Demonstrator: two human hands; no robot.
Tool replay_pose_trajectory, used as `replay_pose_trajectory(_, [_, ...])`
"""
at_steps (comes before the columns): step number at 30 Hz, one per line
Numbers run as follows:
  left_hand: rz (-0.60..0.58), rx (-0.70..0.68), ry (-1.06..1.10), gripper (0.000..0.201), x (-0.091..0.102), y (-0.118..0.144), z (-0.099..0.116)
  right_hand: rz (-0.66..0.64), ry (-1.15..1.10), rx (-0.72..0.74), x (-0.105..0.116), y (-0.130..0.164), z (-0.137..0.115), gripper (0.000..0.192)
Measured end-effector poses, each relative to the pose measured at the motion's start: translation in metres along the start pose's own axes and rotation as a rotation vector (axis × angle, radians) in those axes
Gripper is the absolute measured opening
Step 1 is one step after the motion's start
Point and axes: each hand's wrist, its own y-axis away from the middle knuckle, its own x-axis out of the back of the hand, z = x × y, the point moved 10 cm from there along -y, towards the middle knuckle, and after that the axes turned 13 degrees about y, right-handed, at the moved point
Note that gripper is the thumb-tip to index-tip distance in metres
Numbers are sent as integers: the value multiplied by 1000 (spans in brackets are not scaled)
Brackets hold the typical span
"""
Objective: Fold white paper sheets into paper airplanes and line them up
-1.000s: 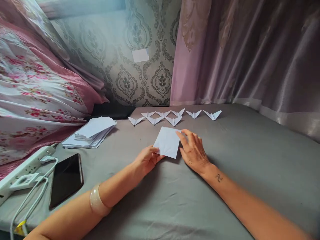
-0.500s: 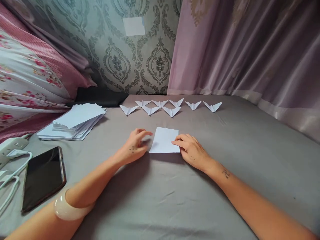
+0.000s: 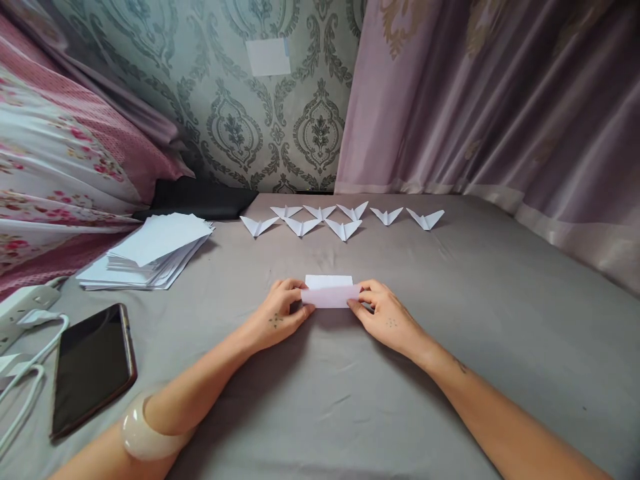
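White paper sheet (image 3: 330, 292) at frame centre is pinched half-folded by left hand (image 3: 277, 319) and right hand (image 3: 387, 319); seven folded pieces (image 3: 343, 229) are laid out above, stack (image 3: 150, 252) unfolded.

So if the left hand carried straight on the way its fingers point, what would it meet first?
The left hand points right along the half-folded white paper sheet it pinches; past that, probably the right hand gripping the opposite end.

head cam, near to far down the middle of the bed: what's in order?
Left hand and right hand side by side → folded paper pinched between them → row of folded paper planes → patterned wall with a white note.
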Motion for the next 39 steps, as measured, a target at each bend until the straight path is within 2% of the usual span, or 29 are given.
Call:
replay_pose_trajectory(6, [250,34,22,27,10,-5,-11,143,69,-62,5,-1,4,31])
replay_pose_trajectory(11, [332,43,-8,28,11,-5,-13,189,165,-59,4,-3,1,31])
replay_pose_trajectory(18, [328,9,-103,30,6,-6,-11,187,236,-70,4,-5,0,29])
replay_pose_trajectory(39, [290,27,-93,27,5,-5,-14,131,254,-74,2,-9,0,28])
